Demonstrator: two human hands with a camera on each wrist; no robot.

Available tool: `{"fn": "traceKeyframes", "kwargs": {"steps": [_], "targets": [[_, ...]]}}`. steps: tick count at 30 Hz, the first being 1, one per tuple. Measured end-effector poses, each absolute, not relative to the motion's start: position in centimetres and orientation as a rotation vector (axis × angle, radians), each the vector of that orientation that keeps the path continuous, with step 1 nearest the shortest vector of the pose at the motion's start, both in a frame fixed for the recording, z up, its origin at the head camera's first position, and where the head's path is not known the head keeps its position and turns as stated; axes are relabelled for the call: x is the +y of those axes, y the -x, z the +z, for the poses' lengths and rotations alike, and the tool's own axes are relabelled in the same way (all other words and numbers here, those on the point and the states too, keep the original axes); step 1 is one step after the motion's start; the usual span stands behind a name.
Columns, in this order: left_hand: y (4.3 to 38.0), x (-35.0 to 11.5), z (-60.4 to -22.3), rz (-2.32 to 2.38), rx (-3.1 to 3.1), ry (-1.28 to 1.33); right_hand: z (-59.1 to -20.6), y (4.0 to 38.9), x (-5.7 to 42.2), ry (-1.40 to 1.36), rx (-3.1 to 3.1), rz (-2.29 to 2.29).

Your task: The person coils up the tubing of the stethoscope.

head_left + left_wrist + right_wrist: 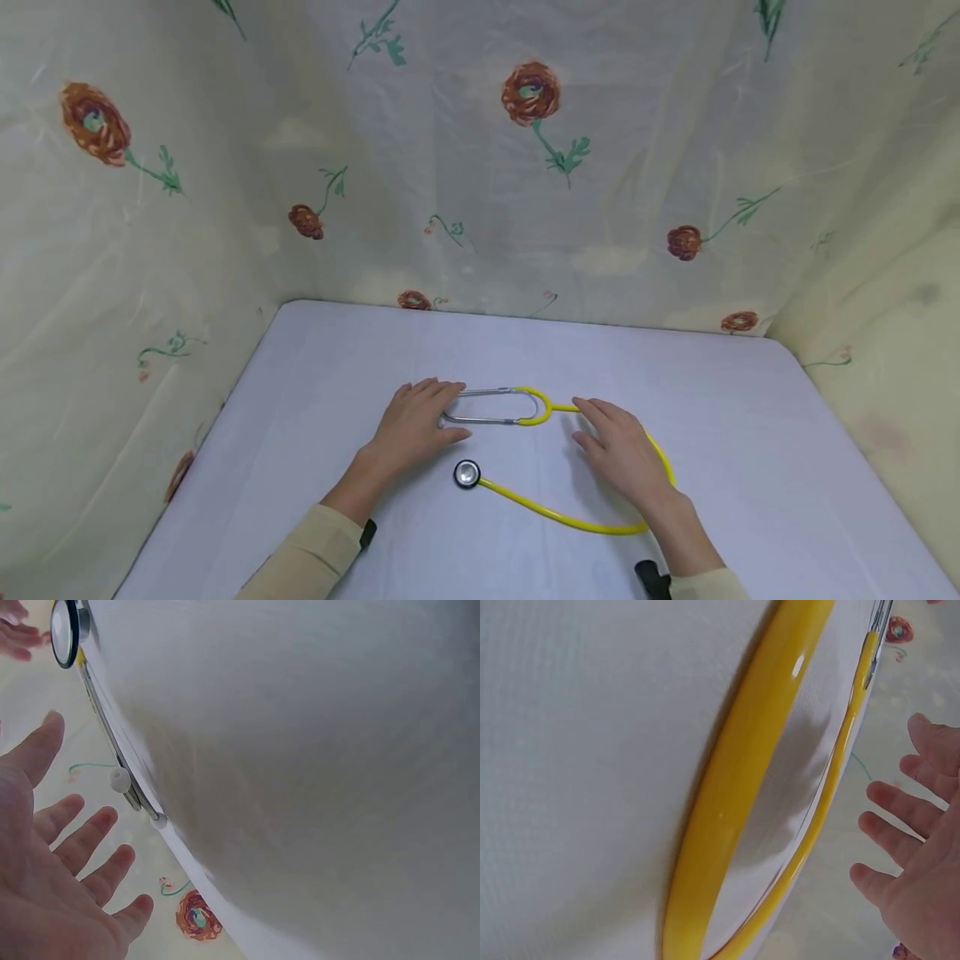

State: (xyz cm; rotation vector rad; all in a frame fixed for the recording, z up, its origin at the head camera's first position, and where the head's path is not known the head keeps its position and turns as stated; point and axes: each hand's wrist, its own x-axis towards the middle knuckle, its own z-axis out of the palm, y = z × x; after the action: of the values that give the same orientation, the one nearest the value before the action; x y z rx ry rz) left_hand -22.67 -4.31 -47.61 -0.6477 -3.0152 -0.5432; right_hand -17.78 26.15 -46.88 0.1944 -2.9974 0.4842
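Observation:
A stethoscope with yellow tubing lies in a loop on the white table. Its metal ear tubes point left, and the round chest piece sits nearer the front. My left hand hovers over the ear tips, fingers spread; in the left wrist view a gap shows between that hand and the white ear tip. Above the tubing on the right is my right hand, its fingers loosely extended. The right wrist view shows this hand apart from the yellow tube.
The white-covered table has rounded far corners. A pale curtain printed with red-brown flowers hangs behind it and along both sides. Dark straps show at both wrists, below beige sleeves.

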Motion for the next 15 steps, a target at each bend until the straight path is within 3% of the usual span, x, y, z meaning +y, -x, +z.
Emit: {"fn": "traceKeyframes", "kwargs": {"steps": [15], "targets": [[23.3, -3.1, -47.8, -0.576, -2.987, 0.769, -47.4, 18.7, 26.3, -0.096, -3.047, 0.525]]}}
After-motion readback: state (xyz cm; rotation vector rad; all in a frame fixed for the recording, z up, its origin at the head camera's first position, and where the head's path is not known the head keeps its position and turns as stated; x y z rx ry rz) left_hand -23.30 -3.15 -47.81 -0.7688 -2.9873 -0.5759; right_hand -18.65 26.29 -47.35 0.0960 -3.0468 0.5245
